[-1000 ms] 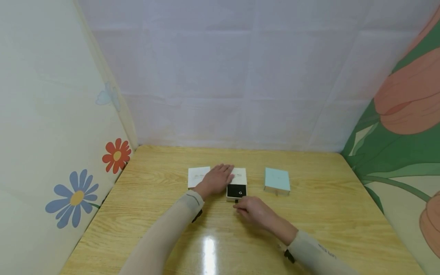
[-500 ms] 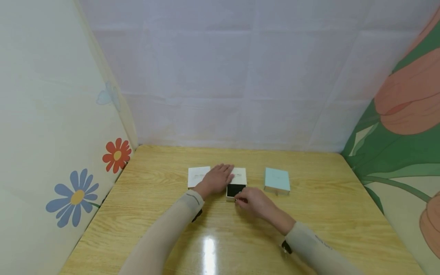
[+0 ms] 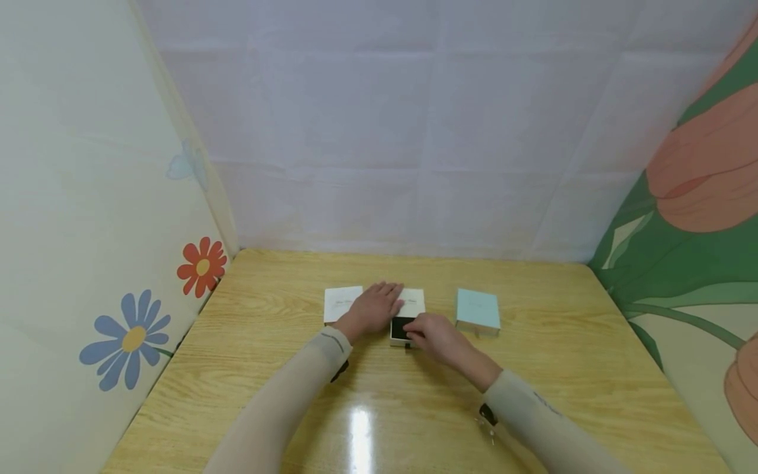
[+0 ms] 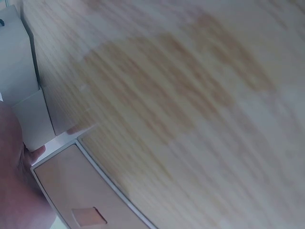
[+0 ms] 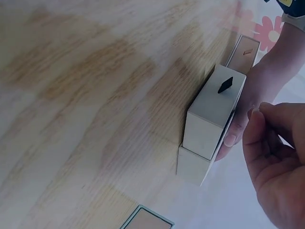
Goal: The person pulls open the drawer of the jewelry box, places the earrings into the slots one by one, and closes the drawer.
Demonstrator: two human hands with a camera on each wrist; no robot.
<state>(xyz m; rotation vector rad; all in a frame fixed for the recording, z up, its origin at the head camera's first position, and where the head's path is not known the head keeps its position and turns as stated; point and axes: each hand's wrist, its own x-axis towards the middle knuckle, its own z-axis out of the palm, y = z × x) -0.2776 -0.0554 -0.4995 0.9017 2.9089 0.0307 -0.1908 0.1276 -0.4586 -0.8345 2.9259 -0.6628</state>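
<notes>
My left hand (image 3: 373, 309) lies with straight fingers across the tops of two white boxes, the left white box (image 3: 339, 304) and the middle white box (image 3: 414, 301). The middle box's drawer (image 5: 209, 109) is pulled out toward me, with a dark pull tab (image 5: 225, 85) on its front and a black pad (image 3: 399, 326) inside. Over that pad my right hand (image 3: 438, 337) pinches with thumb and index finger. In the right wrist view the fingertips (image 5: 256, 117) meet above the drawer. The small silvery ring is mostly hidden between them.
A light teal box (image 3: 477, 309) with a pull tab stands to the right, drawer closed. All the boxes rest on a wood-grain table (image 3: 533, 368). A white cloth backdrop (image 3: 379, 145) hangs behind, and flowered panels flank both sides.
My right hand has moved from the drawer's front tab up and over the black pad, where the ring lay in view before. The left hand has stayed in place.
</notes>
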